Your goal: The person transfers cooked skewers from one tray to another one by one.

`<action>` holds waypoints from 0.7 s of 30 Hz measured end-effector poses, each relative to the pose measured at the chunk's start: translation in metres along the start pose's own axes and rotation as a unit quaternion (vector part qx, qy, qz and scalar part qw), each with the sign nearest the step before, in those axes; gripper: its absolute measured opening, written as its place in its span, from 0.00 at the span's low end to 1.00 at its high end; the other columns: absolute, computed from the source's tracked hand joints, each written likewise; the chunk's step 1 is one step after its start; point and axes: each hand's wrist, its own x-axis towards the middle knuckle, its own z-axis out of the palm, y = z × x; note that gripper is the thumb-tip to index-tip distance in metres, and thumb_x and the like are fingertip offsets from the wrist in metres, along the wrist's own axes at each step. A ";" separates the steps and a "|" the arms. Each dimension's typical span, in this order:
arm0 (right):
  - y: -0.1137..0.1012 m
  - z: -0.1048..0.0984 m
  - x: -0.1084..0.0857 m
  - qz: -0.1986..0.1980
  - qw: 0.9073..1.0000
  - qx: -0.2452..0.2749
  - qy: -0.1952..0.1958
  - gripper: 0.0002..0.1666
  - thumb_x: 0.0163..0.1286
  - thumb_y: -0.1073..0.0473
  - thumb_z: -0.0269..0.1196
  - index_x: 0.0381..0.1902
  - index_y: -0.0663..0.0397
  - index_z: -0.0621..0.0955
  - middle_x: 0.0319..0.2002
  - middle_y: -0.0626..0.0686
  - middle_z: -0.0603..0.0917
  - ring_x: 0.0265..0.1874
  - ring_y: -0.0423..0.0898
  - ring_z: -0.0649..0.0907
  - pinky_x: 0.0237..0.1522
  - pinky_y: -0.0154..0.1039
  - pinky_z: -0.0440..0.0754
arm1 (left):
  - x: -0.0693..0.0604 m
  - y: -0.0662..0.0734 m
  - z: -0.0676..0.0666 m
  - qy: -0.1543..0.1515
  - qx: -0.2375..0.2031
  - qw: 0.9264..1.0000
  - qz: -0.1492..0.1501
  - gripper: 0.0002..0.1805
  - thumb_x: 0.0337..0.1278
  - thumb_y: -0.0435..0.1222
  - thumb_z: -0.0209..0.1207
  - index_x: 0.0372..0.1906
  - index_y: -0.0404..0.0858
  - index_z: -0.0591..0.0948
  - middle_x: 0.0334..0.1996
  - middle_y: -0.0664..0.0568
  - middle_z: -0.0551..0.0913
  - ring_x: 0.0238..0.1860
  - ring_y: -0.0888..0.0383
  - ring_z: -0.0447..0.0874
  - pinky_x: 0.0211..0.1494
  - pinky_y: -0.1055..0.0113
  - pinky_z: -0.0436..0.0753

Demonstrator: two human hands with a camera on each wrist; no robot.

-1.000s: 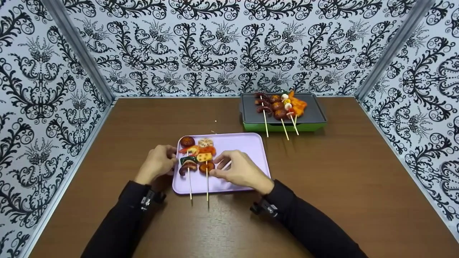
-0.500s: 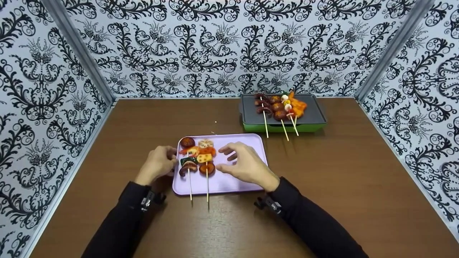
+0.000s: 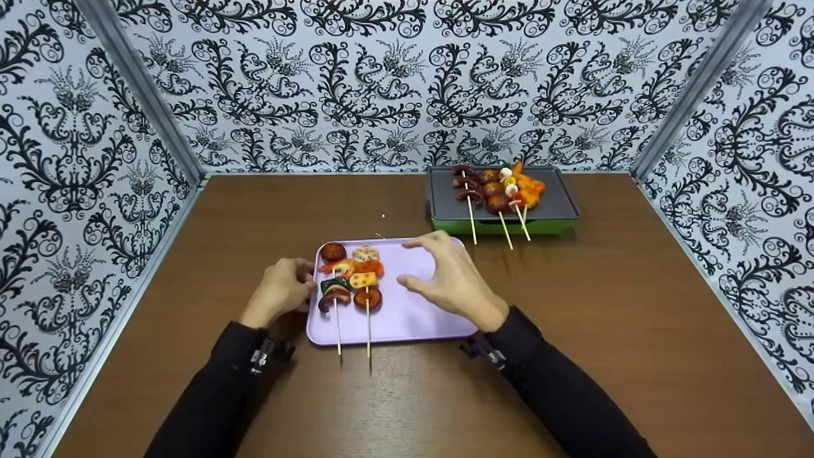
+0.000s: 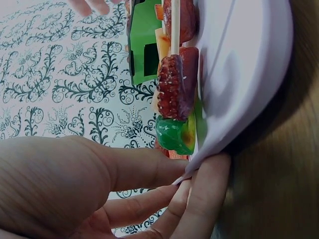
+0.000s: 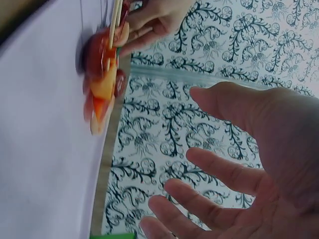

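2 skewers [image 3: 367,298] on tray [image 3: 410,321], l hand [image 3: 280,286] pinching rim [image 4: 222,130]

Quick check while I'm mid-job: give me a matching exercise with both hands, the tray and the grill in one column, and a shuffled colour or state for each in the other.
Things:
1. left hand
2. right hand
3. tray
4. grill

Colours and states:
A. green base with a dark top
B. holding nothing
C. pale purple
D. pinching an edge

Right pairs: 1-D, 2-B, 3-C, 4-A
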 end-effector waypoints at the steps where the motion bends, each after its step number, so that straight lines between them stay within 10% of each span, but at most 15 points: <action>1: 0.001 -0.001 0.001 0.000 1.000 -0.005 0.008 0.34 0.57 0.42 0.77 0.60 0.43 0.83 0.56 0.51 0.82 0.59 0.51 0.80 0.65 0.49 0.79 | 0.000 0.000 0.000 0.001 0.001 1.000 0.002 0.24 0.65 0.28 0.55 0.66 0.33 0.78 0.45 0.39 0.82 0.39 0.49 0.88 0.34 0.61 0.93; 21: 0.033 -0.027 0.011 0.035 0.988 -0.117 0.096 0.48 0.51 0.42 0.80 0.70 0.40 0.76 0.71 0.56 0.73 0.65 0.61 0.76 0.64 0.57 0.80 | 0.001 -0.001 0.001 0.002 -0.004 1.000 0.004 0.24 0.65 0.28 0.56 0.66 0.32 0.77 0.45 0.39 0.82 0.37 0.50 0.89 0.33 0.62 0.93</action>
